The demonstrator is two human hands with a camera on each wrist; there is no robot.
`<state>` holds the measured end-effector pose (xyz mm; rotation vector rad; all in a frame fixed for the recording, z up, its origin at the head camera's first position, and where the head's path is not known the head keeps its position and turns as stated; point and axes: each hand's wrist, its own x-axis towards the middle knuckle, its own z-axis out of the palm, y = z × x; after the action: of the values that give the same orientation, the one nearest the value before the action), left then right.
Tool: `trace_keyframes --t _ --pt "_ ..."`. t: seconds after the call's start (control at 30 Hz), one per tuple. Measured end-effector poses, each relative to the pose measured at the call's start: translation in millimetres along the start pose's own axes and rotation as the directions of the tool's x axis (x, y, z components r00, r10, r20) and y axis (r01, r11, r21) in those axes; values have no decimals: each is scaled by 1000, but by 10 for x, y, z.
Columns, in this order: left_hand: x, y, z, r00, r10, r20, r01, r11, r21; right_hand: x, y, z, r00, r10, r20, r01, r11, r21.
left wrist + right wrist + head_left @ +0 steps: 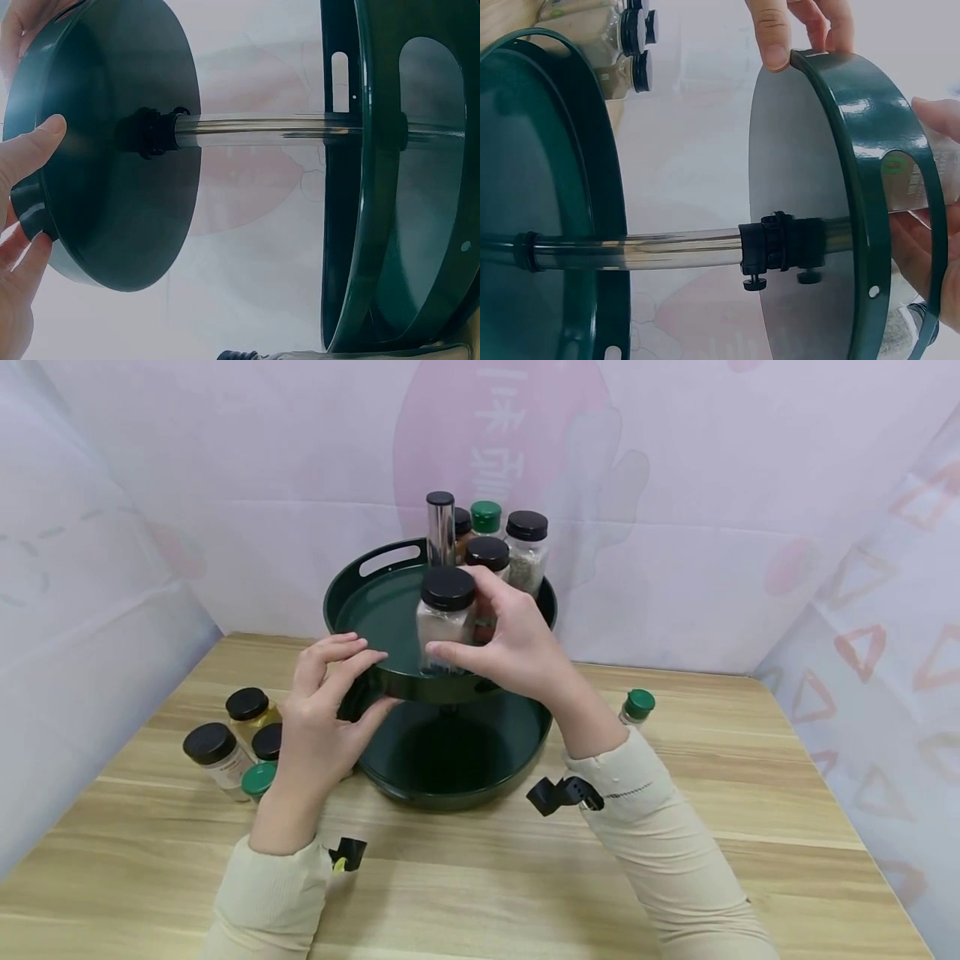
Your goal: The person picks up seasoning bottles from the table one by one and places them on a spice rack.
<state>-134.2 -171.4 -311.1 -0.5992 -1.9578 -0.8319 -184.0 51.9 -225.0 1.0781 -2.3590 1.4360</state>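
Note:
My right hand (517,639) holds a clear spice jar (438,627) with a black lid, thumb on the near side, at the front of the upper green tray (382,610). Whether the jar's base touches the tray cannot be told. My left hand (315,727) pinches the tray's rim at the left front; in the left wrist view its thumb (34,154) lies against the underside. Behind the held jar stand a silver-bodied bottle (441,531), a green-capped jar (486,518) and several black-lidded jars (527,552). A metal post (682,249) joins this tray to the lower tray (450,760).
On the wooden table (465,885), several jars (225,764) with black or green lids stand at the left, partly behind my left arm. A green-capped jar (637,706) is at the right, partly hidden by my right forearm. A printed cloth (285,552) hangs behind.

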Motion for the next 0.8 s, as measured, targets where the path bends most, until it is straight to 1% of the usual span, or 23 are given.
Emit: trace_keyframes --t 0.2,0.33,0.6,0.8 --pt "11 8 19 1000 7 5 -7 1000 -12 -21 12 -15 1000 2 -3 -2 1000 -10" --pt "21 13 21 1000 10 -3 -10 1000 -13 -19 10 -20 1000 2 10 -2 1000 -17" --pt "38 3 1 1000 6 7 -6 1000 0 -11 8 -10 1000 -4 26 5 998 -55" --pt "34 5 -11 1000 3 0 -3 1000 -1 2 -20 -13 999 14 49 -9 995 -95"
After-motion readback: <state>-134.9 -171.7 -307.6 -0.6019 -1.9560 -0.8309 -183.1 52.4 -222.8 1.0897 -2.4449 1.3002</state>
